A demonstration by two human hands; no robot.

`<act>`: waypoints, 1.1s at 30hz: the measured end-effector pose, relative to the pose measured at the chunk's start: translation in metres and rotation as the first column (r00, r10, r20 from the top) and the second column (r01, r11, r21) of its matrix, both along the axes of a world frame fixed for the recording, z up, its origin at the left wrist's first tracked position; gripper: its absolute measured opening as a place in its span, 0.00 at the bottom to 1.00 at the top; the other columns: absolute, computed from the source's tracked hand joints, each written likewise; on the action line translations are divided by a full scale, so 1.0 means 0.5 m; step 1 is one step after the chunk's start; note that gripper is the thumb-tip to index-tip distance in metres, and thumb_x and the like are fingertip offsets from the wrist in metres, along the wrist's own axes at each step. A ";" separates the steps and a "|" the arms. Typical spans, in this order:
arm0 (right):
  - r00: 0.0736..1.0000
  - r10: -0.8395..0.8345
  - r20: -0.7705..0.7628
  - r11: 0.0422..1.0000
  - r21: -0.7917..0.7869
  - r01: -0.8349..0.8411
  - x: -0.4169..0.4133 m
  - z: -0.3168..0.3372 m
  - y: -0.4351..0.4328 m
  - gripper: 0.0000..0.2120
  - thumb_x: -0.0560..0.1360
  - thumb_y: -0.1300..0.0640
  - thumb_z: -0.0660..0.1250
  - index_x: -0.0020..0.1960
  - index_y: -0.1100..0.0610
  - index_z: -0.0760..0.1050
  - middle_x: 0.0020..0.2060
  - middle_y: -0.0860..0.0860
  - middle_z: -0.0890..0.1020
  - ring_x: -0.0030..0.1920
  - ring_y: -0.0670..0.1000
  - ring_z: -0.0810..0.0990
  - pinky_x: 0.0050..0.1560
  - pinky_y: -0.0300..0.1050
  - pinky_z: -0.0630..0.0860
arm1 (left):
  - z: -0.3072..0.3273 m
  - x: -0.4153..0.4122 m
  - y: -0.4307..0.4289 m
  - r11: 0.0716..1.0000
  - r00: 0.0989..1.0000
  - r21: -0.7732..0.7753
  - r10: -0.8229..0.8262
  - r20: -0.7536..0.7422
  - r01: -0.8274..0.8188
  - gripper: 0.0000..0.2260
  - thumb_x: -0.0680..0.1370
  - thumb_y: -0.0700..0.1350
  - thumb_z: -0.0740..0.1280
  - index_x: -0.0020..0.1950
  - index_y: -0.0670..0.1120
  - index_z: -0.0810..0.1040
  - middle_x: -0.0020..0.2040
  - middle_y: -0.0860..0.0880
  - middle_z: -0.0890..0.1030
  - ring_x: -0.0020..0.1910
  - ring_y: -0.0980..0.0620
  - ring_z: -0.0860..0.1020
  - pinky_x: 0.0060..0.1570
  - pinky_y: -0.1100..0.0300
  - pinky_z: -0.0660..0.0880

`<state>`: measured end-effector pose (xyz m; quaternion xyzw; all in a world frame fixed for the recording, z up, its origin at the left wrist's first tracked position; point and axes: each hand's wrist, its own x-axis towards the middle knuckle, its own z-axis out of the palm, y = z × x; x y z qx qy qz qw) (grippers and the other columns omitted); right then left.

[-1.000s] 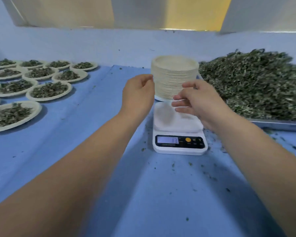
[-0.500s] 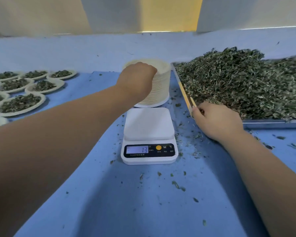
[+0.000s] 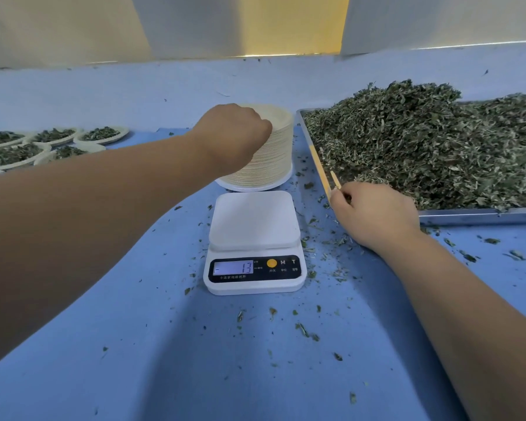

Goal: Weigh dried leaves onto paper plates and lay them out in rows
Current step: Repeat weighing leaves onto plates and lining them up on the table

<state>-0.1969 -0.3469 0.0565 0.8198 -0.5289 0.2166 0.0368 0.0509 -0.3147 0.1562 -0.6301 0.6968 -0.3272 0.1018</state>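
Light is even and fairly bright, diffuse from above. A warm yellow glow (image 3: 292, 25) shows between the pale panels (image 3: 231, 22) at the far wall. I see soft, broad shadows on the blue cloth (image 3: 170, 360) beneath both forearms, no hard edges. No glare; scale display (image 3: 233, 268) legible. Centre sharp. Wide-angle bowing at the edges: the left forearm (image 3: 73, 232) looms oversized, and the far-left plates (image 3: 12, 153) are soft.

White scale (image 3: 253, 220), blue tablecloth (image 3: 195, 360), grey-green leaves (image 3: 422, 153)
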 end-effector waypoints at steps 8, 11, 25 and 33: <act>1.000 0.001 0.005 1.000 -0.019 -0.001 0.001 -0.002 0.000 0.23 0.83 0.44 0.52 0.37 0.54 0.73 0.28 0.51 0.77 0.28 0.54 0.75 0.30 0.40 0.64 | 0.023 -0.001 -0.002 0.999 0.998 0.048 0.016 0.067 -0.019 0.05 0.74 0.31 0.63 0.46 0.40 0.73 0.32 0.46 0.65 0.27 0.48 0.62 0.26 0.59 0.56; 1.000 0.005 0.015 1.000 -0.027 -0.005 0.000 -0.003 0.000 0.23 0.83 0.44 0.53 0.36 0.54 0.72 0.28 0.51 0.76 0.27 0.54 0.74 0.30 0.39 0.63 | 0.030 -0.003 0.001 0.996 0.996 0.077 0.029 0.090 -0.036 0.07 0.73 0.31 0.63 0.47 0.40 0.73 0.32 0.46 0.63 0.27 0.48 0.62 0.26 0.60 0.54; 1.000 0.018 0.015 1.000 -0.002 -0.018 -0.002 0.003 0.007 0.22 0.83 0.44 0.52 0.36 0.53 0.71 0.26 0.50 0.75 0.26 0.53 0.72 0.31 0.40 0.67 | 0.014 -0.049 -0.014 0.999 0.992 0.036 0.035 0.118 -0.039 0.22 0.74 0.31 0.66 0.67 0.40 0.68 0.34 0.48 0.63 0.29 0.49 0.60 0.26 0.56 0.55; 1.000 0.016 0.023 1.000 0.011 -0.017 -0.002 0.004 0.005 0.22 0.83 0.44 0.52 0.36 0.53 0.71 0.26 0.50 0.75 0.27 0.53 0.73 0.32 0.41 0.68 | 0.001 -0.044 -0.013 0.997 0.997 -0.040 0.063 0.038 -0.062 0.19 0.73 0.32 0.68 0.61 0.40 0.68 0.39 0.47 0.64 0.40 0.45 0.68 0.32 0.54 0.59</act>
